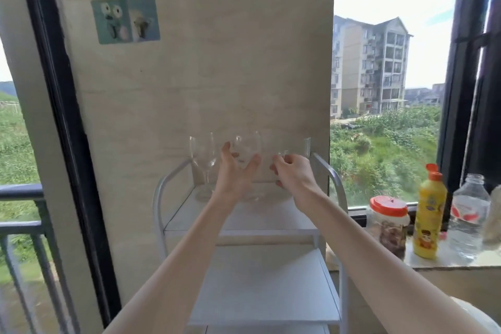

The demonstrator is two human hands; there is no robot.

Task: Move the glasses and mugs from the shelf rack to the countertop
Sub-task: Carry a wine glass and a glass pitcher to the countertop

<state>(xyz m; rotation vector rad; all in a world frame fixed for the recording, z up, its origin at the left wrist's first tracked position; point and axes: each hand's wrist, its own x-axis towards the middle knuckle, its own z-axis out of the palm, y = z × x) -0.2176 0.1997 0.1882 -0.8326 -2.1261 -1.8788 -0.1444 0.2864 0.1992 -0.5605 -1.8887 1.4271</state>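
On the top tier of the white shelf rack (244, 218), a round wine glass (248, 149) is approached by the left hand (234, 171), fingers spread wide. A clear glass (282, 168) is gripped by the curled right hand (294, 173). A narrower wine glass (204, 154) is left standing at far left.

Upper left of the frame had a teal cartoon sticker (126, 19) stuck on the beige wall panel (217, 62). Over on the lower right, a jar with a red lid (389, 222) sat beside a yellow squeeze bottle with an orange cap (429, 214), and a clear plastic bottle (468, 217) stood just right of that. Out the right window there was a grey apartment block (371, 68) above green scrub. Dark railing (21, 222) ran along the lower left.
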